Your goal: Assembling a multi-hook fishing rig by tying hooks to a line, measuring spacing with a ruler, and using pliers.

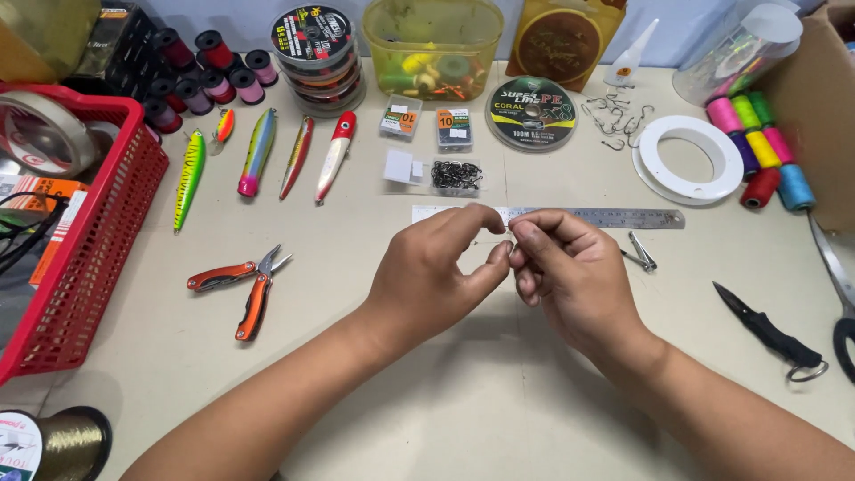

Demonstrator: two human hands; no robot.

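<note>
My left hand (436, 276) and my right hand (570, 272) meet over the middle of the pale table, fingertips pinched together just below a steel ruler (606, 216). Something very small and thin is held between the pinched fingers of both hands; it is too small to tell what it is. A small pile of dark fish hooks (456, 175) in a clear packet lies just beyond the ruler. Nail clippers (639, 253) lie right of my right hand.
Orange-handled pliers (245, 289) lie at left, several fishing lures (258, 151) behind them, a red basket (89, 240) at far left. Line spools (531, 113), loose hooks (616, 120), a white ring (688, 158), coloured thread spools (761, 151), a black knife (766, 331) and scissors (837, 285) lie at right.
</note>
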